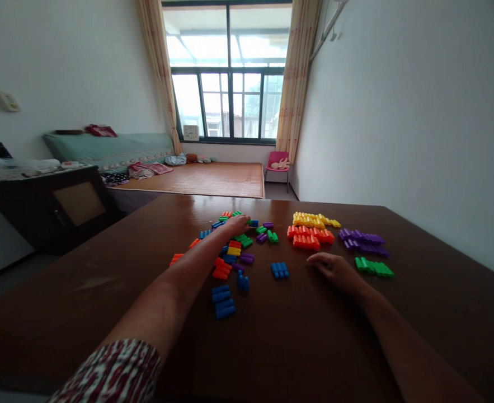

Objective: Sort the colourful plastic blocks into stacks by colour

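Note:
My left hand point(239, 224) reaches to the far side of a loose heap of small plastic blocks shaped like joined pegs. Its fingers are bent down together at a green block point(249, 222), which they partly hide. My right hand point(329, 266) lies palm down on the table, fingers stretched out and holding nothing. It is between a blue block point(280, 270) and a green row point(373, 267), just below the orange rows point(309, 237). Nearer me are more blue blocks point(223, 302) and a small blue pair point(243, 281).
The dark brown table point(280, 347) carries yellow rows point(314, 219) at the back right and purple rows point(363, 242) beside the orange ones. Orange blocks point(221, 268) lie under my left forearm's right side. Beyond are a bed point(213, 178), a pink chair point(277, 159) and a dark cabinet point(41, 207).

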Action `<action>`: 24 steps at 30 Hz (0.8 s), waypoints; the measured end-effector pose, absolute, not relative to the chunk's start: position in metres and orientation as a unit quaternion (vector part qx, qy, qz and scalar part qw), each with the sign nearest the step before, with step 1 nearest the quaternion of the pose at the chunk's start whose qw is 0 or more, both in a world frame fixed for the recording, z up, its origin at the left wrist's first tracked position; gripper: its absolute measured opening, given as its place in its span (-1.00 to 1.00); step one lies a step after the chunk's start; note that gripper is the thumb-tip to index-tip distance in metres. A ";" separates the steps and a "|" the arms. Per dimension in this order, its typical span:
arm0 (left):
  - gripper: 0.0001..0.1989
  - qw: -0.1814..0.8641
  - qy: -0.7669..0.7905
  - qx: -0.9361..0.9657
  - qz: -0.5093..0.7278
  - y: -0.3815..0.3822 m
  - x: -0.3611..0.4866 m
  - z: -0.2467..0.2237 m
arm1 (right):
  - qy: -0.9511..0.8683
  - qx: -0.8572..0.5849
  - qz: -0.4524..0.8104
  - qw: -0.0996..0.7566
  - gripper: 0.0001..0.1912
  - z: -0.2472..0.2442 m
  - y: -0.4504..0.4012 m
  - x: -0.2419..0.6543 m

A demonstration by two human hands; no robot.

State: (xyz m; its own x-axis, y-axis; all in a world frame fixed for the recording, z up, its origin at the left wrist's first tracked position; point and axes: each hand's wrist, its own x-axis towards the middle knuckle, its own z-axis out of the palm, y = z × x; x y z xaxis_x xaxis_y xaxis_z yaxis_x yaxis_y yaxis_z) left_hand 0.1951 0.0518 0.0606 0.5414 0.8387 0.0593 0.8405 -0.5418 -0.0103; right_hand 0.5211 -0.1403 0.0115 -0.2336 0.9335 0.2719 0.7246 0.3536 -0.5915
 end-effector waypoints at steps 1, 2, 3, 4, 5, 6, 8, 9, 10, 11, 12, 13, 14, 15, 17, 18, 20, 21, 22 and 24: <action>-0.67 0.020 -0.488 -0.872 -0.025 0.049 0.193 0.062 | -0.767 -0.541 0.173 0.299 -0.74 0.011 -0.140 0.521; -0.66 0.021 -0.498 -0.866 -0.024 0.047 0.191 0.063 | -0.768 -0.540 0.171 0.299 -0.74 0.011 -0.139 0.522; -0.65 0.020 -0.508 -0.861 -0.022 0.045 0.188 0.063 | -0.768 -0.539 0.170 0.300 -0.74 0.011 -0.139 0.522; -0.64 0.018 -0.517 -0.856 -0.019 0.043 0.184 0.064 | -0.769 -0.537 0.169 0.302 -0.74 0.010 -0.138 0.523; -0.62 0.016 -0.524 -0.852 -0.016 0.041 0.180 0.065 | -0.769 -0.536 0.169 0.305 -0.74 0.010 -0.138 0.523; -0.60 0.015 -0.529 -0.849 -0.015 0.040 0.176 0.066 | -0.769 -0.536 0.169 0.306 -0.74 0.009 -0.138 0.523; -0.57 0.011 -0.532 -0.846 -0.015 0.038 0.169 0.067 | -0.768 -0.536 0.170 0.306 -0.74 0.009 -0.138 0.523; -0.56 0.009 -0.531 -0.847 -0.017 0.038 0.167 0.068 | -0.768 -0.536 0.171 0.306 -0.74 0.009 -0.138 0.523; -0.55 0.008 -0.529 -0.849 -0.020 0.037 0.165 0.068 | -0.767 -0.537 0.172 0.306 -0.74 0.010 -0.139 0.523; -0.55 0.008 -0.526 -0.850 -0.024 0.037 0.164 0.068 | -0.766 -0.538 0.173 0.306 -0.74 0.010 -0.140 0.523; -0.55 0.007 -0.524 -0.851 -0.028 0.036 0.163 0.068 | -0.765 -0.538 0.173 0.308 -0.74 0.011 -0.141 0.522; -0.57 0.007 -0.523 -0.852 -0.031 0.036 0.163 0.067 | -0.764 -0.539 0.173 0.310 -0.74 0.012 -0.142 0.522; -0.59 0.007 -0.523 -0.852 -0.035 0.036 0.163 0.067 | -0.763 -0.540 0.173 0.311 -0.74 0.012 -0.143 0.521; -0.61 0.006 -0.525 -0.850 -0.038 0.036 0.163 0.066 | -0.762 -0.540 0.173 0.312 -0.74 0.013 -0.144 0.521; -0.61 0.004 -0.530 -0.847 -0.043 0.037 0.164 0.064 | -0.761 -0.541 0.174 0.314 -0.74 0.013 -0.144 0.520; -0.60 0.004 -0.533 -0.845 -0.045 0.037 0.164 0.063 | -0.760 -0.541 0.176 0.315 -0.74 0.013 -0.144 0.520; -0.58 0.004 -0.541 -0.840 -0.049 0.037 0.164 0.062 | -0.758 -0.541 0.179 0.316 -0.74 0.013 -0.144 0.520; -0.58 0.005 -0.545 -0.837 -0.050 0.037 0.164 0.061 | -0.759 -0.541 0.181 0.315 -0.74 0.013 -0.144 0.520; -0.58 0.005 -0.549 -0.835 -0.051 0.037 0.163 0.061 | -0.759 -0.541 0.181 0.314 -0.74 0.013 -0.144 0.521; -0.59 0.003 -0.554 -0.831 -0.055 0.036 0.161 0.061 | -0.761 -0.540 0.180 0.312 -0.74 0.013 -0.144 0.521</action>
